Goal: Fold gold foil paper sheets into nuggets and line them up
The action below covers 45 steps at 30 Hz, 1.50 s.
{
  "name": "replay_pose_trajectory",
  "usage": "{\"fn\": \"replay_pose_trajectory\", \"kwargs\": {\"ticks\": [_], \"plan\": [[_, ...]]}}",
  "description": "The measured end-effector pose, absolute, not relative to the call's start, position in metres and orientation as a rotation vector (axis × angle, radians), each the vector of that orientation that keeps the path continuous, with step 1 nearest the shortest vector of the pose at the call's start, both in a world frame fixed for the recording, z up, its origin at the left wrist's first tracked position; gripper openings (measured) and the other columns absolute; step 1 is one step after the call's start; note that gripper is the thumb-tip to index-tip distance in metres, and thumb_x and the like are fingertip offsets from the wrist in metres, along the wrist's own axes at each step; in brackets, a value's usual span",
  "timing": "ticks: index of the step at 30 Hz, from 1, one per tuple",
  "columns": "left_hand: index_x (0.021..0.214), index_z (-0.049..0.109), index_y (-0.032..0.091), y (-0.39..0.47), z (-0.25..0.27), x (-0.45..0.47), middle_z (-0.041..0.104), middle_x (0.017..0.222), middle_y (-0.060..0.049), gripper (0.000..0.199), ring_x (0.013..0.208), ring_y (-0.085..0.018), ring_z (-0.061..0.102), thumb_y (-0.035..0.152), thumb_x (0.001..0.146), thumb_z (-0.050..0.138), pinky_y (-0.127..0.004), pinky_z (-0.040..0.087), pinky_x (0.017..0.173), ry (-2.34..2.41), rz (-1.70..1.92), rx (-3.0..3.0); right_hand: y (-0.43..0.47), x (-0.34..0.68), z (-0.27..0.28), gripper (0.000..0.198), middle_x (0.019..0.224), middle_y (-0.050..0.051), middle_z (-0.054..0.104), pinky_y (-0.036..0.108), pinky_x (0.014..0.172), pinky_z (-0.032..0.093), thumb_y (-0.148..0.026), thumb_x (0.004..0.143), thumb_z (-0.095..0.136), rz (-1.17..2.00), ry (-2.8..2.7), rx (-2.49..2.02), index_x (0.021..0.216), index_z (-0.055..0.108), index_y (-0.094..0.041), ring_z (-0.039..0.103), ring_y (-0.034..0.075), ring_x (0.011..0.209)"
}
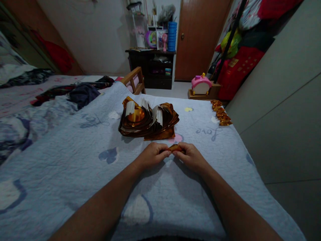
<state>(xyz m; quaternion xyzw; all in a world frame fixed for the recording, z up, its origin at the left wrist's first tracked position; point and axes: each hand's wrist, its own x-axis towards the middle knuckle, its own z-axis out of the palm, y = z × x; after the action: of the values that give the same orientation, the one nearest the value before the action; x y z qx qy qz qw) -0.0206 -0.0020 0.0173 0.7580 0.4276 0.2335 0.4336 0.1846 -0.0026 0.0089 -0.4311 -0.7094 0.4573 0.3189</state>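
A small piece of folded gold foil paper (175,147) is pinched between both hands, just above the bed. My left hand (153,154) grips its left end with thumb and fingers closed. At the other end, my right hand (188,154) pinches it the same way, and much of the paper is covered by the fingers. Just beyond the hands lies a thick, curled stack of gold foil sheets (160,135) with pale backs. Several folded gold foil pieces (221,113) sit in a row near the bed's far right edge.
A light blue bedspread (82,167) with hearts and lettering lies under everything. Dark crumpled clothes (84,95) are at the left. Past the foot of the bed stand a wooden chair (134,80), a dark cabinet (150,70) and a pink toy (201,84). A pale cupboard (283,134) borders the right side.
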Motion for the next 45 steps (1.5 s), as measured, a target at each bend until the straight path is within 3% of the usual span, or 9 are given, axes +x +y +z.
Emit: {"fn": "replay_pose_trajectory", "kwargs": {"ticks": [15,18,20,22,27,30,33,37,45], "plan": [[0.063,0.056,0.016,0.005,0.017,-0.03,0.047,0.056,0.003,0.038,0.051,-0.009,0.036,0.049,0.082,0.061,-0.023,0.025,0.05,1.083,0.655,1.517,0.012,0.226,0.014,0.022,0.065,-0.003,0.051,0.024,0.053,0.037,-0.037,0.086,0.059,1.176,-1.713,-1.265,0.073,0.06,-0.019,0.045,0.011,0.057],[0.062,0.056,0.016,0.006,0.016,-0.029,0.046,0.055,0.003,0.039,0.049,-0.008,0.033,0.05,0.08,0.063,-0.023,0.023,0.048,1.102,0.664,1.472,0.007,0.217,0.012,0.018,0.085,0.001,0.061,0.025,0.06,0.045,-0.031,0.082,0.064,1.111,-1.736,-1.161,0.096,0.062,-0.021,0.056,0.014,0.07],[0.063,0.057,0.017,0.006,0.017,-0.028,0.045,0.055,0.003,0.038,0.049,-0.008,0.032,0.051,0.079,0.063,-0.023,0.021,0.047,1.12,0.657,1.448,0.002,0.206,0.011,0.043,0.101,0.004,0.065,0.027,0.067,0.049,-0.025,0.08,0.065,1.017,-1.805,-1.118,0.122,0.058,-0.024,0.061,0.016,0.082],[0.063,0.057,0.017,0.006,0.017,-0.027,0.045,0.056,0.003,0.038,0.049,-0.008,0.032,0.051,0.078,0.064,-0.024,0.021,0.047,1.121,0.651,1.435,-0.002,0.196,0.009,0.05,0.111,0.007,0.067,0.029,0.072,0.051,-0.018,0.081,0.062,0.893,-1.888,-1.079,0.13,0.056,-0.026,0.063,0.018,0.088],[0.071,0.061,0.016,0.007,0.012,-0.025,0.048,0.059,0.003,0.038,0.051,-0.008,0.038,0.052,0.084,0.061,-0.022,0.026,0.047,1.088,0.702,1.403,-0.006,0.188,0.008,0.03,0.106,0.009,0.071,0.034,0.08,0.052,-0.016,0.089,0.055,0.707,-1.991,-1.044,0.115,0.068,-0.023,0.066,0.02,0.09],[0.101,0.063,0.018,0.007,0.009,-0.023,0.055,0.069,0.004,0.032,0.053,-0.008,0.044,0.046,0.084,0.065,-0.02,0.033,0.05,1.05,0.818,1.334,-0.006,0.189,0.006,0.022,0.099,0.008,0.073,0.035,0.081,0.053,-0.017,0.089,0.055,0.699,-1.898,-1.071,0.105,0.071,-0.021,0.068,0.02,0.088],[0.119,0.058,0.021,0.005,0.008,-0.02,0.066,0.092,-0.001,0.045,0.072,-0.011,0.059,0.037,0.08,0.073,-0.022,0.046,0.064,0.959,0.896,1.312,-0.006,0.19,0.005,0.02,0.098,0.007,0.075,0.034,0.078,0.054,-0.019,0.086,0.059,0.789,-1.791,-1.09,0.102,0.071,-0.021,0.069,0.02,0.084],[0.117,0.063,0.018,0.004,0.011,-0.019,0.068,0.119,-0.009,0.04,0.108,-0.02,0.064,0.029,0.081,0.073,-0.033,0.051,0.093,0.975,0.937,1.423,-0.006,0.189,0.006,0.019,0.097,0.006,0.075,0.032,0.071,0.053,-0.023,0.086,0.06,0.89,-1.735,-1.108,0.102,0.07,-0.021,0.068,0.018,0.077],[0.109,0.072,0.016,0.004,0.014,-0.019,0.075,0.106,-0.008,0.027,0.095,-0.021,0.069,0.033,0.09,0.062,-0.034,0.055,0.086,1.146,0.973,1.634,-0.008,0.186,0.01,0.007,0.081,0.002,0.067,0.026,0.062,0.047,-0.025,0.085,0.058,0.911,-1.72,-1.168,0.09,0.061,-0.02,0.063,0.016,0.071]]}}
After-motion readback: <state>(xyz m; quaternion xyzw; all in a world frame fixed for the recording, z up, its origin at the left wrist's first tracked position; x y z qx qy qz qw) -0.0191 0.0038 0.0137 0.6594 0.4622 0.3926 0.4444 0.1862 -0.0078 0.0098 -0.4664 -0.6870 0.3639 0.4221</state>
